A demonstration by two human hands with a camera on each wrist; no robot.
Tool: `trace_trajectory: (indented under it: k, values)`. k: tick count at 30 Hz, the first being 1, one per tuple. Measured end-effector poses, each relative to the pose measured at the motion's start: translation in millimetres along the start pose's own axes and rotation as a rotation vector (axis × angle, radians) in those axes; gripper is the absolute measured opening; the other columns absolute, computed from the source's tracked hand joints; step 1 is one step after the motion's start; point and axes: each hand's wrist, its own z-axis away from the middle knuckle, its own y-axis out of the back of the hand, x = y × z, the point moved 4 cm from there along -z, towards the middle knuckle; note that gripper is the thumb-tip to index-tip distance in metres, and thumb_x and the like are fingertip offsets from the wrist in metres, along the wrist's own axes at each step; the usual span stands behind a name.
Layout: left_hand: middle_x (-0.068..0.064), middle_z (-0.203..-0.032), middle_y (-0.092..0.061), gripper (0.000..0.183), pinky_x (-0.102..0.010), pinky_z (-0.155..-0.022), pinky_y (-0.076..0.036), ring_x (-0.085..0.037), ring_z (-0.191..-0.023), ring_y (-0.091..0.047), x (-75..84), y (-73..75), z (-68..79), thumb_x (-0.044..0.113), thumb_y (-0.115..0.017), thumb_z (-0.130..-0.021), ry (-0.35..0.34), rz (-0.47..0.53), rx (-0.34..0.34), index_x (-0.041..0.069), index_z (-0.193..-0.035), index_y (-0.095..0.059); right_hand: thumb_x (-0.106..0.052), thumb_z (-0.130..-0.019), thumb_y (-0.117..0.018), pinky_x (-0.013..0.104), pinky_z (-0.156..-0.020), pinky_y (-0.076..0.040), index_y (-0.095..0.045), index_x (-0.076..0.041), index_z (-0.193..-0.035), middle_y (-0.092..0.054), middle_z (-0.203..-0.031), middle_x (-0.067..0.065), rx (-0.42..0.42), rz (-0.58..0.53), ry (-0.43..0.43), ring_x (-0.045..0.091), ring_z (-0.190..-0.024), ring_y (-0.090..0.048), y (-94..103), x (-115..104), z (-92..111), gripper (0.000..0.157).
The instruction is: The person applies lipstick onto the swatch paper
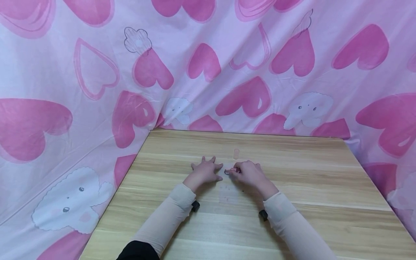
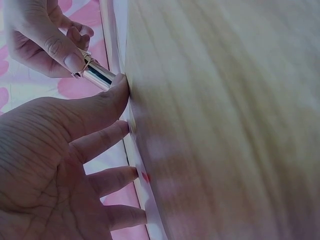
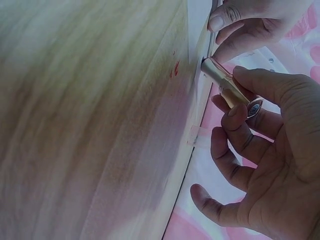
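My right hand (image 1: 249, 174) pinches a rose-gold lipstick tube (image 3: 225, 86) between thumb and fingers, low over the table. The tube lies tilted, its far end close to the surface; whether it touches cannot be told. My left hand (image 1: 205, 171) is spread, its fingertips resting on a thin white sheet (image 2: 154, 216), just left of the tube. Red smears (image 3: 176, 69) show near the tube in the right wrist view. Closer to the body, a pale, thin patch (image 1: 228, 196) with small reddish spots lies on the wood.
A small see-through pinkish rectangular piece (image 1: 236, 154) lies beyond the hands. The wooden table (image 1: 292, 227) ends at a pink heart-patterned cloth (image 1: 204, 90) behind and at both sides. A tiny dark speck (image 1: 242, 191) sits below the right hand.
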Motion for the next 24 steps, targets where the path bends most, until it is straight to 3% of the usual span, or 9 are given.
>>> trace_trajectory:
  k: [24]
  values:
    - [-0.005,-0.165,-0.025,0.064,-0.087,-0.099,-0.009,-0.051,-0.148,-0.012,0.0,-1.6,-1.3,0.051,-0.074,-0.086,0.003,-0.004,0.0,0.037,-0.145,-0.053,-0.04,-0.094,-0.071,0.043,-0.071,-0.04,-0.073,-0.027,-0.088,-0.058,-0.067,-0.015,0.007,-0.004,0.032,0.009,-0.068,-0.053,0.2,-1.7,7.1,0.014]
